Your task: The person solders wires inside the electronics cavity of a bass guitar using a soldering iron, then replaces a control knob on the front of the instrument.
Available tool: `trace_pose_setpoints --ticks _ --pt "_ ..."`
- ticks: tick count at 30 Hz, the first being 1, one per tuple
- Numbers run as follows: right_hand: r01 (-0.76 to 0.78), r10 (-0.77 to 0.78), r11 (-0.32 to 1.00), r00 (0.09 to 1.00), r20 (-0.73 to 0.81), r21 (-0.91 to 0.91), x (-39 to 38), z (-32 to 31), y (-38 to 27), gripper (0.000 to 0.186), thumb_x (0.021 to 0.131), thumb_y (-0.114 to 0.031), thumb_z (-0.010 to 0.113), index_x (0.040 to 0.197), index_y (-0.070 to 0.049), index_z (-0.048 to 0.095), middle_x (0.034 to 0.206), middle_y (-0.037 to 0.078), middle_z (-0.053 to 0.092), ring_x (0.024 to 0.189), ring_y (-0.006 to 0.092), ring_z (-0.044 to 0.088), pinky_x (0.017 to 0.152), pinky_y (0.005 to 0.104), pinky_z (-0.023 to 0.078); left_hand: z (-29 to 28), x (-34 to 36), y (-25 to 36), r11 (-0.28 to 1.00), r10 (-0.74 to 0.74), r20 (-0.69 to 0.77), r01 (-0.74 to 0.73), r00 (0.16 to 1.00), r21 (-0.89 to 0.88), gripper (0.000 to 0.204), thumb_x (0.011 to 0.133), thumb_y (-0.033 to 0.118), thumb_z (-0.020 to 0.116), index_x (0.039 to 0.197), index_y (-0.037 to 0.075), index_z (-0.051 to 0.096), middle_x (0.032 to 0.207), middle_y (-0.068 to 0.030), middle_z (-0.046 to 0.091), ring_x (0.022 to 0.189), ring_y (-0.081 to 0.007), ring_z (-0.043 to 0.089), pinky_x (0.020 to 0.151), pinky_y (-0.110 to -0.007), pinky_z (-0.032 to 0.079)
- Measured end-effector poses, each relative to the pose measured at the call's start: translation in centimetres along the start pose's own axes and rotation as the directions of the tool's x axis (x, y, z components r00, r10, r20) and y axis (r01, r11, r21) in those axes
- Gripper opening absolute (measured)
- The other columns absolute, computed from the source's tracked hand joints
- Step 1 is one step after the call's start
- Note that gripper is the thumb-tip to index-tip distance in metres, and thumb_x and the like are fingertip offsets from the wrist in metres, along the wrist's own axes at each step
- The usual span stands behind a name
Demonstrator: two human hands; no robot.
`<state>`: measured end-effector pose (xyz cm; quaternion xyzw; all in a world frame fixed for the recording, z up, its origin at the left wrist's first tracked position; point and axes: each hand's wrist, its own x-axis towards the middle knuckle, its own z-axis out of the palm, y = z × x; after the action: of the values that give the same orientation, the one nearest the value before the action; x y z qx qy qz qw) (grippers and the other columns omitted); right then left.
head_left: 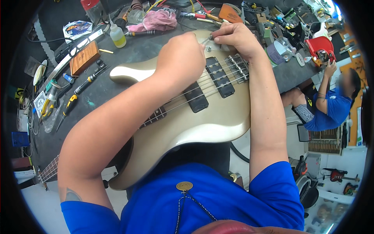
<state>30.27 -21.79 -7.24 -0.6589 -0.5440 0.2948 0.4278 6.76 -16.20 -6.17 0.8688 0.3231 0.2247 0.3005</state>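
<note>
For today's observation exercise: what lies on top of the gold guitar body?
On the gold guitar body: strings, two black pickups, a metal bridge. The left hand and right hand cover the control area, so parts there are hidden.

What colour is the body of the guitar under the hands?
The guitar body is pale metallic gold, like champagne, with black pickups. The head view shows it best.

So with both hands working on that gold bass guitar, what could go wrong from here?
The thin metal tool in the left hand could slip and scratch the gold guitar body. The right hand pinches right beside the tool's tip, so a slip might jab a finger. Also, the guitar's lower edge overhangs the workbench, so a hard push might shift it.
</note>
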Motion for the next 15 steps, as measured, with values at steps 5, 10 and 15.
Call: trace_pose_setpoints --ticks 5,10,15 --pt "0.000 0.000 1.000 1.000 -0.004 -0.007 -0.1 -0.2 -0.1 0.032 0.077 -0.007 0.078 0.105 0.007 0.079 0.097 0.006 0.067 0.094 0.0186 0.063 0.087 0.0309 0.046 0.8 -0.4 -0.3 0.930 0.247 0.017 -0.242 0.969 0.278 0.027 0.100 0.020 0.063 0.101 -0.006 0.065 0.090 -0.0287 0.072 0.088 -0.0470 0.071 0.080 -0.053 0.056" --pt "0.043 -0.043 0.999 0.999 -0.006 -0.028 0.1 0.0 0.1 0.031 0.078 -0.007 0.078 0.105 0.008 0.079 0.097 0.007 0.070 0.093 0.0194 0.064 0.086 0.0318 0.047 0.7 -0.4 -0.5 0.925 0.269 -0.009 -0.256 0.963 0.280 0.022 0.096 0.015 0.064 0.101 -0.007 0.064 0.087 -0.0272 0.072 0.083 -0.0451 0.072 0.077 -0.050 0.058" --pt "0.012 -0.014 1.000 0.998 -0.053 -0.020 0.0 -0.2 0.9 0.032 0.077 -0.012 0.078 0.104 0.004 0.080 0.101 0.008 0.074 0.095 0.0195 0.067 0.089 0.0313 0.049 0.2 -0.1 -0.2 0.979 0.143 -0.019 -0.139 0.990 0.151 0.028 0.099 0.021 0.064 0.103 -0.007 0.066 0.092 -0.0297 0.072 0.090 -0.0475 0.070 0.083 -0.053 0.055"
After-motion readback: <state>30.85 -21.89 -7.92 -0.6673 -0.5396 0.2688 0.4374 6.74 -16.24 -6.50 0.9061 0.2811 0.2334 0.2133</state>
